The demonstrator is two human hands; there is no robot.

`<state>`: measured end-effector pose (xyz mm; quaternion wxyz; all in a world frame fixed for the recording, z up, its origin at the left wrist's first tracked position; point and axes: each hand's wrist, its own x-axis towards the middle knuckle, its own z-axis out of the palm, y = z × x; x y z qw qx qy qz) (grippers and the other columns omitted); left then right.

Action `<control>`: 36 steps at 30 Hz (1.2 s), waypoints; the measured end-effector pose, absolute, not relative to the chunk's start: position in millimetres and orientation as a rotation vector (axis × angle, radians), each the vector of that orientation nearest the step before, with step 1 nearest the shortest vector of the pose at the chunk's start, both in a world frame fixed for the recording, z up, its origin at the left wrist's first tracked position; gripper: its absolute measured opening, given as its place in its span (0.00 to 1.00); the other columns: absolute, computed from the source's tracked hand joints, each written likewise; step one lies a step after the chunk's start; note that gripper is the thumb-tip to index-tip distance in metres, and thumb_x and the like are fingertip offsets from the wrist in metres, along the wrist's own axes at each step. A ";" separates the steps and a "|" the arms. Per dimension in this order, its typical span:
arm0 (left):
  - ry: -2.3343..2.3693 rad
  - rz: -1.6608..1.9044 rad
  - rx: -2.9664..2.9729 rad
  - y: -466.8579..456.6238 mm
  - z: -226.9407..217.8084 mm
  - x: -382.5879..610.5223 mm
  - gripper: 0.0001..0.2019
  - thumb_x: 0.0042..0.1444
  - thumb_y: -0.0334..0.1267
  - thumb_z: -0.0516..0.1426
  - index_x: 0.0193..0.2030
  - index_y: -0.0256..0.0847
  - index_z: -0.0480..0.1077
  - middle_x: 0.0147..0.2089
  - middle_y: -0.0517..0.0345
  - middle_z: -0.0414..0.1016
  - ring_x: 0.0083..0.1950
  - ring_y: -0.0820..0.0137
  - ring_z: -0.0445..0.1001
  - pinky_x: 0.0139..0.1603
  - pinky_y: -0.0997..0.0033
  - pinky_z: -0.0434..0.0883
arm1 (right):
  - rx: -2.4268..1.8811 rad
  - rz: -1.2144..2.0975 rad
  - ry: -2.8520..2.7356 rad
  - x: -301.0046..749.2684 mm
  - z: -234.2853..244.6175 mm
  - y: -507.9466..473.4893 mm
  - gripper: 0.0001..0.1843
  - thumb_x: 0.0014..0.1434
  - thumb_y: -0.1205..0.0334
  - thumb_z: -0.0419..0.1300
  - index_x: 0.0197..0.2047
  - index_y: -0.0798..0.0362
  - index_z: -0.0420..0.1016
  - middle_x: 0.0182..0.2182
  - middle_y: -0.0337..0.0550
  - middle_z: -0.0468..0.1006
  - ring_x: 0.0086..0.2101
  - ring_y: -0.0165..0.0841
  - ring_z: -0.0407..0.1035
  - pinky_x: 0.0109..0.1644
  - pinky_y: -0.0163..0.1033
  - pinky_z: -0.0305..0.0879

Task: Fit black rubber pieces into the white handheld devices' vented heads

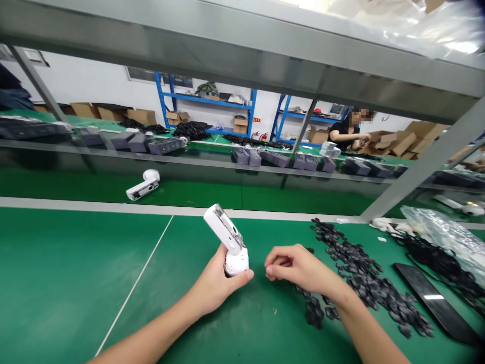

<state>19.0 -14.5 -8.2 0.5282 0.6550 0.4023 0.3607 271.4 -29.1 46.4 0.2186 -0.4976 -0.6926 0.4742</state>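
Observation:
My left hand (pixel 220 283) is wrapped round the ball-shaped end of a white plastic device (pixel 237 260), its thumb across the near side. The device's long arm tilts up to the left, with an open slot showing inner parts. To the right, apart from the device, my right hand (pixel 293 265) has thumb and fingertips pinched together. Whatever sits between those fingers, if anything, is hidden. Small black rubbery-looking pieces (pixel 359 268) lie scattered beneath and beyond my right hand on the green table (pixel 182 323).
A similar white device (pixel 143 186) lies on the sunken green strip beyond the table's edge. At right are a black flat panel (pixel 432 298), black cables (pixel 435 255) and clear plastic bags (pixel 450 237). A slanted metal post (pixel 420 167) rises there. Across the line, a person (pixel 348 134) handles things near cartons.

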 end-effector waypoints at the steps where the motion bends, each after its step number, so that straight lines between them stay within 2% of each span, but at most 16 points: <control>1: 0.963 0.857 1.594 -15.4 -7.6 19.1 0.29 0.60 0.45 0.64 0.64 0.44 0.60 0.57 0.51 0.73 0.53 0.59 0.73 0.54 0.61 0.70 | -1.351 1.357 -1.835 264.8 46.2 -30.5 0.07 0.63 0.56 0.65 0.39 0.50 0.81 0.34 0.42 0.86 0.37 0.38 0.79 0.41 0.38 0.71; 3: 0.967 0.861 1.671 -18.0 -5.9 20.2 0.26 0.61 0.43 0.64 0.63 0.45 0.61 0.55 0.53 0.74 0.52 0.60 0.74 0.51 0.63 0.71 | -1.292 1.435 -1.693 253.4 44.4 -32.9 0.11 0.60 0.55 0.70 0.42 0.50 0.82 0.37 0.44 0.87 0.41 0.41 0.80 0.45 0.40 0.73; 5: 0.971 0.862 1.742 -21.0 -4.5 22.4 0.23 0.61 0.41 0.63 0.61 0.45 0.62 0.51 0.55 0.75 0.49 0.61 0.74 0.47 0.65 0.71 | -1.242 1.470 -1.609 245.0 41.6 -34.7 0.12 0.58 0.55 0.71 0.43 0.52 0.83 0.37 0.44 0.87 0.41 0.40 0.81 0.46 0.40 0.74; 9: 1.015 0.845 1.827 -27.1 0.4 25.9 0.16 0.59 0.36 0.62 0.53 0.45 0.66 0.46 0.57 0.74 0.43 0.64 0.74 0.43 0.66 0.70 | -1.221 1.505 -1.491 236.4 34.9 -35.6 0.15 0.56 0.50 0.72 0.35 0.54 0.81 0.28 0.43 0.85 0.29 0.35 0.79 0.37 0.38 0.75; 16: 0.984 0.737 1.921 -32.4 15.3 24.3 0.17 0.57 0.30 0.58 0.53 0.45 0.66 0.49 0.54 0.73 0.46 0.63 0.75 0.47 0.63 0.72 | -1.221 1.686 -1.443 233.4 26.9 -35.6 0.19 0.51 0.49 0.76 0.32 0.55 0.78 0.27 0.43 0.84 0.27 0.32 0.77 0.33 0.35 0.74; 23: 0.980 0.769 1.963 -30.7 -3.7 26.9 0.13 0.58 0.27 0.57 0.48 0.45 0.67 0.49 0.55 0.70 0.49 0.63 0.72 0.50 0.64 0.71 | -1.364 1.591 -1.524 229.5 18.0 -34.6 0.20 0.53 0.46 0.74 0.29 0.54 0.75 0.23 0.41 0.82 0.24 0.31 0.76 0.28 0.33 0.71; 28: 0.942 0.748 2.010 -25.4 -1.5 28.4 0.15 0.57 0.27 0.56 0.50 0.45 0.67 0.50 0.54 0.68 0.49 0.62 0.71 0.50 0.62 0.71 | -1.461 1.498 -1.559 234.1 10.2 -32.3 0.22 0.53 0.46 0.73 0.26 0.53 0.71 0.20 0.40 0.80 0.21 0.31 0.73 0.25 0.33 0.68; 30: 0.939 0.728 2.021 -23.5 3.3 28.7 0.16 0.57 0.28 0.56 0.51 0.45 0.67 0.50 0.53 0.68 0.49 0.62 0.71 0.50 0.61 0.71 | -1.442 1.481 -1.586 235.1 8.3 -31.6 0.21 0.55 0.45 0.72 0.28 0.54 0.74 0.21 0.39 0.79 0.22 0.32 0.74 0.26 0.34 0.69; 33: 0.937 0.695 2.013 -21.8 11.6 27.0 0.17 0.54 0.29 0.59 0.51 0.46 0.68 0.51 0.53 0.69 0.48 0.61 0.72 0.50 0.61 0.72 | -1.326 1.453 -1.676 235.6 12.2 -31.2 0.19 0.58 0.45 0.70 0.34 0.54 0.79 0.27 0.41 0.82 0.29 0.34 0.76 0.34 0.36 0.71; 36: 0.907 0.676 1.949 -20.9 16.1 22.9 0.12 0.59 0.37 0.61 0.50 0.46 0.70 0.48 0.55 0.72 0.47 0.61 0.73 0.49 0.62 0.71 | -1.214 1.444 -1.872 241.2 26.0 -31.7 0.16 0.65 0.47 0.64 0.38 0.53 0.81 0.34 0.41 0.84 0.36 0.36 0.77 0.42 0.37 0.72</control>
